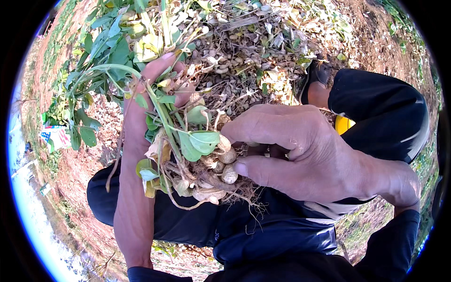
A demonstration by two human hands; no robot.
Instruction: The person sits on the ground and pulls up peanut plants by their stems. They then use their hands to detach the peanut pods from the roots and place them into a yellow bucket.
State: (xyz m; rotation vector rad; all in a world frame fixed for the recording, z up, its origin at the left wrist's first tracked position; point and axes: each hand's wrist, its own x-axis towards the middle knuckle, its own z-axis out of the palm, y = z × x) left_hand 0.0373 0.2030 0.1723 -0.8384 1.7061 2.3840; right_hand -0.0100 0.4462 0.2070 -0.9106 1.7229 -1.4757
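My left hand (158,68) grips the green stems of an uprooted peanut plant (160,109), with its leafy tops out to the upper left. The root end hangs over my lap, its thin roots (252,199) tangled and soil-brown. Several pale peanut pods (229,174) cluster at the roots. My right hand (303,151) closes on the pods from the right, thumb tip against one and forefinger beside another. What lies deeper between its fingers is partly hidden.
Beyond my hands lies a heap of loose peanut pods (222,65) among dry leaves (282,42). My bent knee in dark trousers (384,109) is at the right, near a yellow object (343,124). A printed bag or wrapper (56,137) rests on the reddish soil at left.
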